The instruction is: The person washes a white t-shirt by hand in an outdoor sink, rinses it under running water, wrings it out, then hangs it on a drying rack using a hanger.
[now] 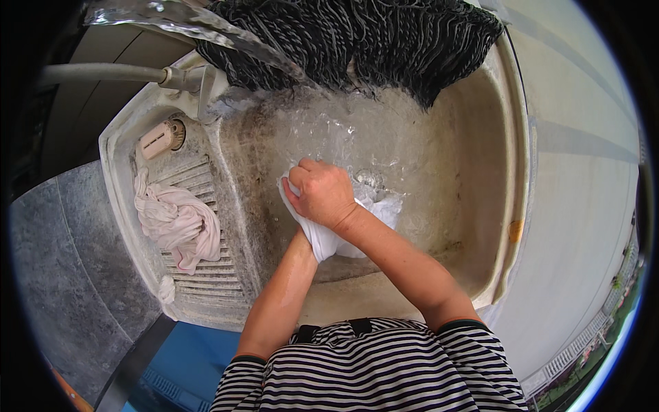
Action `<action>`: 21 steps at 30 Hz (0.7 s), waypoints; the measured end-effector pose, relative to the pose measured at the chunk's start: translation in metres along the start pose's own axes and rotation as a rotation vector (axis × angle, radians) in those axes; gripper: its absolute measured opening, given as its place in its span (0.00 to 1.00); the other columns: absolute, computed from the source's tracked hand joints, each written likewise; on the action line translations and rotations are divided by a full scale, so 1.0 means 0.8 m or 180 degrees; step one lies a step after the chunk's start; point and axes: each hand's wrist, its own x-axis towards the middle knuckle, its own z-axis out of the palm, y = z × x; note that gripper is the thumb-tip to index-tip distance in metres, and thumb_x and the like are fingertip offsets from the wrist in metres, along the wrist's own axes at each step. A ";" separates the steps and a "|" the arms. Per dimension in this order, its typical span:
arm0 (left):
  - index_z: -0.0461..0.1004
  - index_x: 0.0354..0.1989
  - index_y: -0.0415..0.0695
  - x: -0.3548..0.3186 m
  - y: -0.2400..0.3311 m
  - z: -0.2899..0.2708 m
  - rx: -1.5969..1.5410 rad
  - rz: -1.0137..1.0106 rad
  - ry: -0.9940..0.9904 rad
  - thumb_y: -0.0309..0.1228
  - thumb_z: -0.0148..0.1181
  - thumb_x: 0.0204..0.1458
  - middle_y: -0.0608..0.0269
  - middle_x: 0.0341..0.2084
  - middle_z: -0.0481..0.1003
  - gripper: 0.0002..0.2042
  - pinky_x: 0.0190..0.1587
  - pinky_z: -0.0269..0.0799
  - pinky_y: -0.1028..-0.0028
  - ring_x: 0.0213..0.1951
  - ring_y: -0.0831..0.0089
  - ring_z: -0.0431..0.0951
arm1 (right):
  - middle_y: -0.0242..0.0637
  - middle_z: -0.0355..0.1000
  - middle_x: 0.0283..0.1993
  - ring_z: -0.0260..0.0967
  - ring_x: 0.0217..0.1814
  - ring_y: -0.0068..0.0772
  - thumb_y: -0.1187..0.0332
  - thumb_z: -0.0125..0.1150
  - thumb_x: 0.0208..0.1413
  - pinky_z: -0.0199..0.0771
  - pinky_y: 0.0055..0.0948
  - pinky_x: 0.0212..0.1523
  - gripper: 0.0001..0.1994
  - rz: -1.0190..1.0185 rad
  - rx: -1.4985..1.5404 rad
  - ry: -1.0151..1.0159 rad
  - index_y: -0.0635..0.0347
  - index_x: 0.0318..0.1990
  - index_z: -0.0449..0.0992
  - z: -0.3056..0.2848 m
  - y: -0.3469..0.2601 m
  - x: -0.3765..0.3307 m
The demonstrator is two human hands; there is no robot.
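A wet white cloth (pixel 374 213) lies bunched in the basin of a stained cream wash sink (pixel 473 178). My right hand (pixel 322 193) is closed in a fist on top of the cloth, gripping its upper end. My left hand is hidden under the cloth and the right hand; only its forearm (pixel 285 292) shows, reaching up to the cloth's lower end. Water streams from a clear sheet (pixel 206 31) at the top left into the basin around the cloth.
A twisted pale pink cloth (pixel 178 223) lies on the ribbed washboard (pixel 206 275) at the sink's left. A dark string mop head (pixel 357 41) hangs over the far rim. A grey pipe and tap (pixel 137 74) enter from the left. Grey stone floor (pixel 62 261) lies left.
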 end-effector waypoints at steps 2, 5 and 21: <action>0.69 0.59 0.42 -0.009 0.015 0.073 0.1191 -0.0011 0.1406 0.50 0.42 0.66 0.59 0.54 0.73 0.26 0.61 0.69 0.63 0.56 0.65 0.74 | 0.35 0.69 0.23 0.73 0.25 0.41 0.62 0.66 0.50 0.75 0.38 0.25 0.13 0.0081 -0.0490 0.0223 0.55 0.19 0.71 -0.008 0.046 0.018; 0.66 0.62 0.38 -0.036 0.066 0.077 0.1831 0.0482 0.1520 0.51 0.49 0.64 0.57 0.59 0.71 0.29 0.62 0.67 0.64 0.59 0.65 0.72 | 0.36 0.74 0.40 0.75 0.43 0.44 0.52 0.68 0.49 0.77 0.42 0.39 0.16 0.0924 -0.1292 -0.0579 0.56 0.32 0.79 -0.048 0.161 -0.010; 0.63 0.66 0.48 -0.055 0.012 0.126 0.1126 -0.0113 0.0647 0.56 0.43 0.64 0.58 0.62 0.67 0.30 0.64 0.63 0.65 0.61 0.65 0.69 | 0.38 0.69 0.32 0.74 0.29 0.44 0.59 0.68 0.46 0.75 0.39 0.28 0.13 -0.0142 0.0600 -0.0566 0.56 0.29 0.71 -0.019 -0.073 -0.067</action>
